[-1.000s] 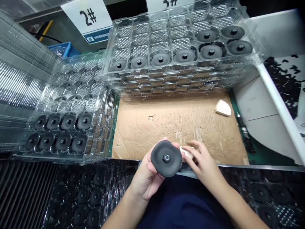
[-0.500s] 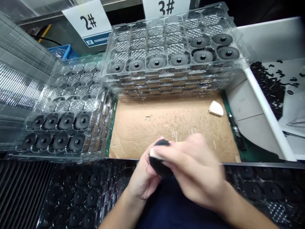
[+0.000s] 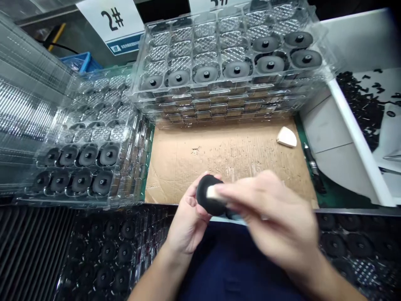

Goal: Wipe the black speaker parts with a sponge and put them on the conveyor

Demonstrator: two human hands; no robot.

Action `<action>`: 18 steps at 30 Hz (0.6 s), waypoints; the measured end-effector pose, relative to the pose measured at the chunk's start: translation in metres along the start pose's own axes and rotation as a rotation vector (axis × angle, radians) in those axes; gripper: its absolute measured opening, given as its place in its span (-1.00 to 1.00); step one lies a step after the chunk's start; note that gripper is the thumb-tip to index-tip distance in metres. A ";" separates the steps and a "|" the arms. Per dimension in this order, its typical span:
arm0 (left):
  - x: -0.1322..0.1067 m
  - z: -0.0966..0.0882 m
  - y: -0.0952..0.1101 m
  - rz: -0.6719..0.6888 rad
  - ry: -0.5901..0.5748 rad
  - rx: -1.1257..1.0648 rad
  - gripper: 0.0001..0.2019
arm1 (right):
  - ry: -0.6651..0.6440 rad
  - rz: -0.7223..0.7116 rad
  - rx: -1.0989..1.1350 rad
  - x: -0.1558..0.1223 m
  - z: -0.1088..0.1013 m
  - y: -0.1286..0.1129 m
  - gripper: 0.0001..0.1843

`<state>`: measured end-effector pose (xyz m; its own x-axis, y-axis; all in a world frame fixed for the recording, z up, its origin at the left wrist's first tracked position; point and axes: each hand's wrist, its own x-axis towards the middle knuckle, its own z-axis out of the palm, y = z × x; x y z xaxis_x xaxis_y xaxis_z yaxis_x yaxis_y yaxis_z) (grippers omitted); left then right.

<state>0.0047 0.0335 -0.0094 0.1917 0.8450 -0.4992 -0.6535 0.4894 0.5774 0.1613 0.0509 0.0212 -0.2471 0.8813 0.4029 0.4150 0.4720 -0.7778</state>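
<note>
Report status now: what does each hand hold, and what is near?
Left hand holds black disc. Right hand, blurred, holds pale wedge against it. Second pale wedge on cardboard beyond.

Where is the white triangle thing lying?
In the head view, the white wedge-shaped pad lies toward the right of the brown cardboard sheet, just below the stacked clear plastic trays and left of a dark pen-like tool.

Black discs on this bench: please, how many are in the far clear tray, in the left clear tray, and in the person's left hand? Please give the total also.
Black discs in the far clear tray: 8
Black discs in the left clear tray: 8
Black disc in the left hand: 1
Total: 17
</note>
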 end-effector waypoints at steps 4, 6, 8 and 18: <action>0.004 -0.003 -0.004 0.023 0.001 -0.020 -0.51 | -0.066 0.121 0.100 -0.001 0.009 0.021 -0.78; 0.004 -0.006 -0.002 0.032 0.008 -0.027 -0.49 | -0.112 0.319 0.086 -0.015 0.011 0.043 -0.81; 0.002 -0.008 0.000 0.025 0.007 -0.037 -0.48 | -0.132 0.454 0.058 -0.035 0.015 0.064 -0.79; 0.002 0.002 -0.006 -0.020 -0.025 -0.041 -0.45 | 0.111 0.357 0.050 -0.014 0.007 0.015 -0.73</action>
<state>0.0099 0.0327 -0.0125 0.2227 0.8407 -0.4935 -0.6785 0.4972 0.5408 0.1647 0.0452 -0.0001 0.0031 0.9887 0.1496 0.4139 0.1349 -0.9003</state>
